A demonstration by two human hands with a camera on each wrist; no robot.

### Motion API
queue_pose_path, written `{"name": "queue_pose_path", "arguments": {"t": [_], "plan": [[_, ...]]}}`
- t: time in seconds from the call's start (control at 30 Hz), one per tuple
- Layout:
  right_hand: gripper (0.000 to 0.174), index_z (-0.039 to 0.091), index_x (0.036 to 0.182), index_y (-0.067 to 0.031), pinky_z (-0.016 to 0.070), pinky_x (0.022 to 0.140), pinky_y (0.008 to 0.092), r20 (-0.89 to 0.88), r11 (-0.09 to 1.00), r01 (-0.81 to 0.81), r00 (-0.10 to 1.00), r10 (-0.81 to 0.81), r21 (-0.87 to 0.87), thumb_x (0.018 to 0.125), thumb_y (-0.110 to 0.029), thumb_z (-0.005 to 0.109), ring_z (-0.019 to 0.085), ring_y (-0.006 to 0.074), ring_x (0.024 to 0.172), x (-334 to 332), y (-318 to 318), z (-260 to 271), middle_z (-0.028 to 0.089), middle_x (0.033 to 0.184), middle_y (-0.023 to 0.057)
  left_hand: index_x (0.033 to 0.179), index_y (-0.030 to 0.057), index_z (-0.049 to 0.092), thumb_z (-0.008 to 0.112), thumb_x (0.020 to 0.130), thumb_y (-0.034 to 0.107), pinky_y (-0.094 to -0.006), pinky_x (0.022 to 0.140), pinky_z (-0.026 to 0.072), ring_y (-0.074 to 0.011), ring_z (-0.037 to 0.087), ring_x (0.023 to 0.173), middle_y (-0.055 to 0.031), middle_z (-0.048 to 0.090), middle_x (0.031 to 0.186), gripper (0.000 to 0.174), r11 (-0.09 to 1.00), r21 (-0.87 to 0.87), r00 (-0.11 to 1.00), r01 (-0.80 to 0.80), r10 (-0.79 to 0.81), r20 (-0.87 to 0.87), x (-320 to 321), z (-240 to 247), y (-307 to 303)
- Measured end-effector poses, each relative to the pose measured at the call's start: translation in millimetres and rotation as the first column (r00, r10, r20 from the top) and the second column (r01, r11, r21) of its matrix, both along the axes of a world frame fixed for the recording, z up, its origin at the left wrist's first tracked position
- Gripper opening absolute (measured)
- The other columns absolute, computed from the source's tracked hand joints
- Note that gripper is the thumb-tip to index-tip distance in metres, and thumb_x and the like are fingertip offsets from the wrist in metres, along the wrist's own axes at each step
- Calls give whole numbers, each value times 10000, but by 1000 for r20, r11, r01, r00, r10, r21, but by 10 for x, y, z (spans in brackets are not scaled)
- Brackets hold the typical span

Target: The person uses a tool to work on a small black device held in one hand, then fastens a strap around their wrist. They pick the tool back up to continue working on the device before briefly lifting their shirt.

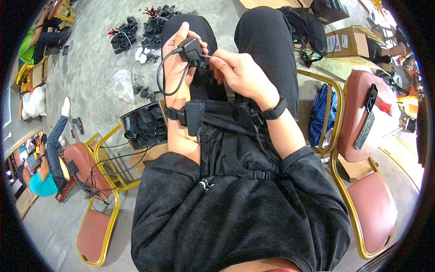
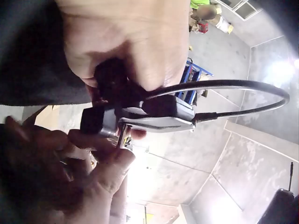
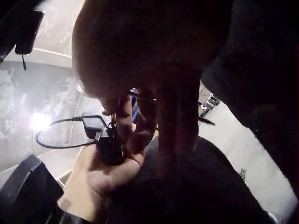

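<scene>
In the head view, a small black boxy device (image 1: pixel 190 49) with a short cable (image 1: pixel 158 75) looping out of it sits in my left hand (image 1: pixel 173 68), above the left thigh. The fingers of that hand wrap behind it. My right hand (image 1: pixel 247 75) comes in from the other side and pinches a thin metal rod-like tool (image 1: pixel 206 56). In the left wrist view, the slim shaft (image 2: pixel 122 135) meets the device's casing (image 2: pixel 163 112) at its edge. Seen from the right wrist, the device (image 3: pixel 95 125) lies just beyond my right fingers, which are dark in shadow.
Bundles of black devices (image 1: pixel 124 35) lie on the concrete floor ahead. On the left stand a black bin (image 1: pixel 145 122) with cables and a chair (image 1: pixel 88 165). A chair (image 1: pixel 362 127) holding a phone (image 1: pixel 364 129) is on the right, near a cardboard box (image 1: pixel 346 43). Other people sit farther off.
</scene>
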State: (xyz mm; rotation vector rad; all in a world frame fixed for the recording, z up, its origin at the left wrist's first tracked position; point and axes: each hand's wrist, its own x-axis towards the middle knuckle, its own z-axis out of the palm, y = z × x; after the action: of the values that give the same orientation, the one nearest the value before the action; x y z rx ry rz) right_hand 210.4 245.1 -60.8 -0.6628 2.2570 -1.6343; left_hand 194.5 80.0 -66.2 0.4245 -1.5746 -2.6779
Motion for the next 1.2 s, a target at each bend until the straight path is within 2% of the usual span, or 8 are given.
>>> {"name": "queue_pose_path", "arguments": {"t": [0.13, 0.33, 0.4, 0.5, 0.63, 0.8, 1.03, 1.2], "plan": [[226, 584, 888, -36, 489, 538, 340, 351, 996, 2, 936, 30, -90, 970, -233, 509, 619, 266, 545, 31, 13, 141, 602, 613, 116, 752, 40, 594, 557, 942, 341, -266, 517, 511, -177, 614, 537, -92, 625, 653, 358, 999, 48, 1000, 5, -5, -15, 11, -20, -25], [202, 591, 893, -42, 495, 535, 336, 33, 999, 11, 999, -9, -53, 954, -227, 537, 620, 259, 555, 22, -16, -17, 608, 673, 114, 758, 41, 597, 549, 945, 335, -269, 546, 511, -168, 614, 555, -85, 624, 663, 352, 1000, 20, 999, 23, -22, -35, 8, -36, -36], [169, 601, 889, -52, 505, 584, 353, -469, 984, 127, 882, -56, 122, 926, -215, 572, 624, 286, 626, 17, -18, -29, 606, 752, 105, 742, 72, 536, 589, 914, 304, -309, 530, 444, -199, 552, 560, -78, 552, 639, 294, 999, 28, 1000, -20, 21, -10, 2, -9, -6], [158, 610, 886, -60, 506, 643, 380, -569, 988, 146, 817, -94, 47, 906, -216, 592, 623, 307, 699, -27, -36, -66, 602, 823, 108, 737, 72, 536, 590, 913, 295, -310, 530, 445, -201, 552, 562, -78, 550, 638, 289, 999, 40, 1000, -9, 10, -22, 15, 12, 0], [182, 599, 877, -44, 502, 679, 393, -514, 988, 150, 845, -146, -35, 918, -220, 578, 632, 306, 730, -3, -65, -81, 611, 796, 134, 729, 72, 535, 592, 912, 285, -310, 531, 447, -202, 549, 563, -78, 545, 634, 287, 998, 56, 1000, -1, 2, -20, 1, -5, 2], [199, 576, 875, -21, 493, 630, 397, 71, 999, 35, 997, -33, -30, 932, -212, 559, 629, 335, 705, 45, -33, 58, 616, 711, 159, 737, 72, 536, 598, 910, 290, -305, 532, 449, -203, 550, 568, -76, 547, 639, 285, 998, 59, 1000, -18, 19, -17, 7, -25, -18], [176, 592, 885, -29, 495, 625, 408, -277, 999, 43, 960, -33, 29, 917, -202, 581, 639, 336, 737, 25, -16, -2, 634, 759, 166, 748, 68, 539, 604, 909, 291, -306, 532, 448, -199, 543, 567, -78, 542, 658, 282, 997, 70, 999, -14, 16, -38, 22, -13, -8], [172, 663, 950, -36, 528, 723, 390, -414, 997, 74, 906, -82, -34, 880, -189, 626, 647, 342, 851, 21, -23, -25, 654, 971, 173, 770, 62, 543, 614, 901, 272, -309, 552, 450, -201, 549, 591, -76, 538, 666, 257, 996, 84, 998, 34, -29, -62, 20, -31, -36]]}}
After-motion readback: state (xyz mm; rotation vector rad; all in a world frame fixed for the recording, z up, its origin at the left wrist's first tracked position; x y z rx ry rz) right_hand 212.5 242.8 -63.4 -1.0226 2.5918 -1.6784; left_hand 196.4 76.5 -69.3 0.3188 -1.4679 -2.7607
